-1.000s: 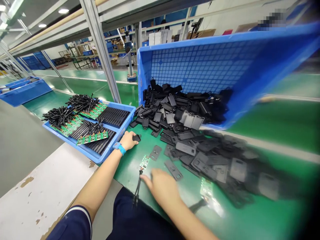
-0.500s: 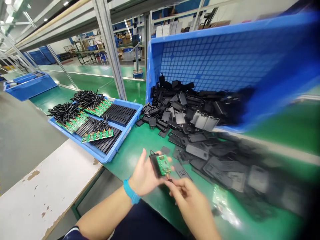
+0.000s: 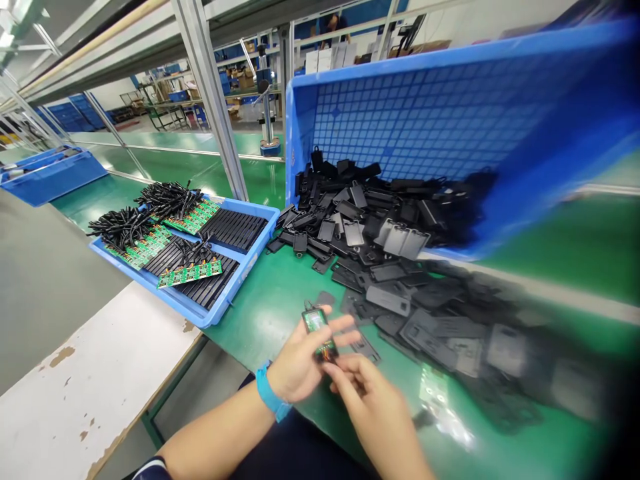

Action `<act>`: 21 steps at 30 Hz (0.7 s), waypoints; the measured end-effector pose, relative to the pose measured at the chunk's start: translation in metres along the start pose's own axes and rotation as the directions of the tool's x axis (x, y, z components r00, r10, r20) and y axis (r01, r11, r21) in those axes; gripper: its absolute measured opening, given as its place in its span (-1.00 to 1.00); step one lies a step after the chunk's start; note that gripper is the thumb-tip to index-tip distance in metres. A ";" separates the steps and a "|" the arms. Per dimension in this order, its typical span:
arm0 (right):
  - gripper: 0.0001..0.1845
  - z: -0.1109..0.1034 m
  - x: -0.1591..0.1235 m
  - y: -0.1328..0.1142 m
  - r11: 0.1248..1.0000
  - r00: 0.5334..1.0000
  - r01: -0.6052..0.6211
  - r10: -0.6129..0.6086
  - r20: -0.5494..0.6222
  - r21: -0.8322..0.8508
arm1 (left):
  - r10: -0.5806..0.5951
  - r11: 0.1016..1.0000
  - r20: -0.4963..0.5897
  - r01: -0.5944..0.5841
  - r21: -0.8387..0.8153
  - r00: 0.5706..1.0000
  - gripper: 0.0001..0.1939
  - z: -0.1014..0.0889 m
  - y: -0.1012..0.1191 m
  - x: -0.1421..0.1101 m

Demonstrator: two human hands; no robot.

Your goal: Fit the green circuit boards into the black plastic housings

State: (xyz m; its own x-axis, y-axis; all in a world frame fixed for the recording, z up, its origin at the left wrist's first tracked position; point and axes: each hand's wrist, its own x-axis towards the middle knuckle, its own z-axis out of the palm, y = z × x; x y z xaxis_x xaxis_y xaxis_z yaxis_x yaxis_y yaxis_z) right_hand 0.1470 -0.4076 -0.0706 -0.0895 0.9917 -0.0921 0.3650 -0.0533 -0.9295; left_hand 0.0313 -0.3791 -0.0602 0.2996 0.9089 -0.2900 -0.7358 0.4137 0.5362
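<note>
At lower centre, the left hand grips a black plastic case with a green circuit board, the right hand steadying its lower end.

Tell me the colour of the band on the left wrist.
The wristband on the left hand is bright blue; the head view shows it best.

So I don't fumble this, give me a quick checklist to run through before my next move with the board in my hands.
1. Green circuit board held in left hand: ok, it sits against a black plastic cover.
2. Board fully seated in the cover: cannot tell, fingers hide its edges.
3. Wires free of the right hand: cannot tell.
4. Spare covers within reach: ok, a pile of black covers lies just beyond the hands.
5. Loose board beside the right hand: not ok, it could get knocked.
</note>
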 end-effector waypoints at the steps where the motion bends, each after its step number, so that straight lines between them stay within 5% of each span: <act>1: -0.76 0.000 0.001 0.000 1.000 1.000 -0.021 0.021 0.001 0.011 | 0.006 1.000 -0.014 -0.005 0.013 1.000 -0.65 0.000 -0.002 0.001; 10: -0.66 0.002 0.001 -0.002 0.869 0.952 -0.306 0.281 0.123 0.389 | 0.170 0.979 -0.065 -0.160 0.129 0.983 -0.67 -0.007 -0.015 0.008; 21: -0.71 0.018 -0.004 0.005 0.746 0.965 -0.216 0.261 0.022 0.630 | 0.228 0.958 -0.079 -0.209 0.197 0.971 -0.71 -0.005 -0.025 0.001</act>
State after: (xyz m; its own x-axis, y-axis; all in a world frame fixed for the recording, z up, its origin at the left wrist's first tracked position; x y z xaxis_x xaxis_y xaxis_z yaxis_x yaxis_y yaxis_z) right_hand 0.1322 -0.4144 -0.0815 -0.0117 0.9407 -0.3390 -0.2928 -0.3273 -0.8984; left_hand 0.0464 -0.3884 -0.0781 0.0756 0.9721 -0.2220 -0.6480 0.2171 0.7300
